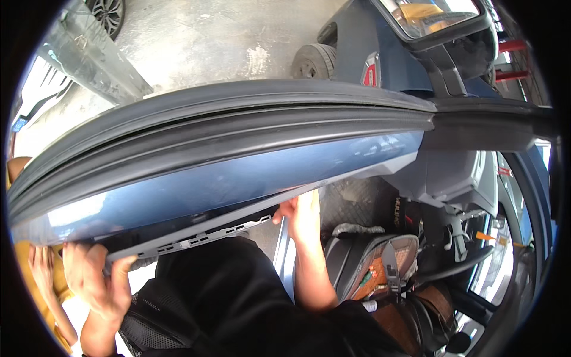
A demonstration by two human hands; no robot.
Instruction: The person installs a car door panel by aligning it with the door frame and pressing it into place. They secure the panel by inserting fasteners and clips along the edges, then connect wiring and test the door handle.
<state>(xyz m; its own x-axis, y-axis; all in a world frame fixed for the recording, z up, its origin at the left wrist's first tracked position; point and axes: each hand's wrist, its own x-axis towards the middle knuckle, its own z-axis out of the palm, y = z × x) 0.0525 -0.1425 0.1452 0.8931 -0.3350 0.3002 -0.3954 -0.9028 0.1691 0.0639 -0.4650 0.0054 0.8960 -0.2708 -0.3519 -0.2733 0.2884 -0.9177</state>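
Observation:
A blue car door (pixel 238 184) with black rubber window seals (pixel 238 122) stretches across the middle in front of me. Along its near side runs a long grey door trim panel (pixel 208 225), its edge lined with small slots. A dark gap shows between panel and door. My left hand (pixel 98 279) is closed around the left end of the panel, thumb on the near side. At the panel's middle, my right hand (pixel 300 217) grips the same edge; some of its fingers are hidden behind the panel.
At far left, a co-worker's hand (pixel 41 262) and yellow clothing are close to my left hand. A side mirror (pixel 443 30) juts out at upper right. The car's seat (pixel 380 268) and steering wheel (pixel 458 271) lie to the right. A loose tire (pixel 314 61) rests beyond the door.

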